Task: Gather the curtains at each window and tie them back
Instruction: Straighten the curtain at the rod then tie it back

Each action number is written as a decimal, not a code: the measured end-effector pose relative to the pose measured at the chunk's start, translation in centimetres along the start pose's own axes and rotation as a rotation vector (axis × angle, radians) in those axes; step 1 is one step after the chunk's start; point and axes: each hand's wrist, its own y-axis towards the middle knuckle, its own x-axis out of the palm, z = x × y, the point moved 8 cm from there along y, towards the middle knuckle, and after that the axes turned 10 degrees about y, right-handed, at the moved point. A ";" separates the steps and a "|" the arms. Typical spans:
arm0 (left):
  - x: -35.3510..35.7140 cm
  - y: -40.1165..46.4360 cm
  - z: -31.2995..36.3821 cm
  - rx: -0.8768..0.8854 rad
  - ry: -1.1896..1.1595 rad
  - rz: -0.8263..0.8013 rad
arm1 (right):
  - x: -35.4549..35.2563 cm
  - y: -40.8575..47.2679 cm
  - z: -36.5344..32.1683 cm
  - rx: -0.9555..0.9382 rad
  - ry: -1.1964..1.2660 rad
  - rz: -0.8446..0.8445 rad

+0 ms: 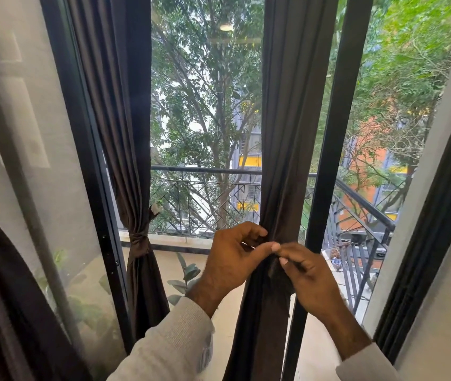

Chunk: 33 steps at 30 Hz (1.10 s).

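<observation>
A dark brown curtain [287,133] hangs gathered into a narrow column at the right of the middle window pane. My left hand [235,259] and my right hand [309,279] meet at its waist and pinch the brown tie-back band [280,279] wrapped around the bunched cloth. The band's ends are hidden by my fingers. To the left, a second brown curtain [125,133] hangs gathered, cinched by a knotted tie-back [137,239]. A third dark curtain [4,298] shows at the far left edge.
Black window frames [326,160] stand between the panes. Beyond the glass lie a balcony with a black metal railing [205,171], a potted plant [185,273], trees and buildings. A white wall [444,298] borders the right side.
</observation>
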 end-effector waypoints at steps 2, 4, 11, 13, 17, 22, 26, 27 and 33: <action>0.1 0.2 -0.1 -0.004 0.014 0.011 | 0.0 -0.2 0.2 0.005 0.040 -0.036; 0.0 0.2 0.1 0.000 0.029 0.021 | -0.4 -0.2 0.4 0.031 0.092 -0.037; -0.1 0.2 0.3 -0.064 -0.118 -0.137 | -4.5 -0.2 2.2 0.231 0.009 0.277; -0.3 0.6 0.2 -0.059 -0.079 -0.147 | -4.5 -0.5 1.4 0.200 -0.031 0.289; -0.7 0.8 0.1 -0.054 0.064 -0.110 | -3.8 -3.4 -1.5 -0.053 -0.275 0.489; -0.2 0.1 0.1 -0.089 0.083 -0.107 | 1.2 -5.4 -2.2 -0.282 -0.743 0.270; 0.5 -0.3 0.8 -0.063 0.051 -0.153 | 2.5 -4.8 -2.1 -0.340 -0.793 0.190; 0.3 -0.3 1.0 -0.063 0.051 -0.152 | 2.6 -4.8 -1.7 -0.338 -0.785 0.157; 0.1 0.0 0.5 -0.024 0.113 -0.184 | 2.4 -5.0 -1.6 -0.409 -0.715 -0.027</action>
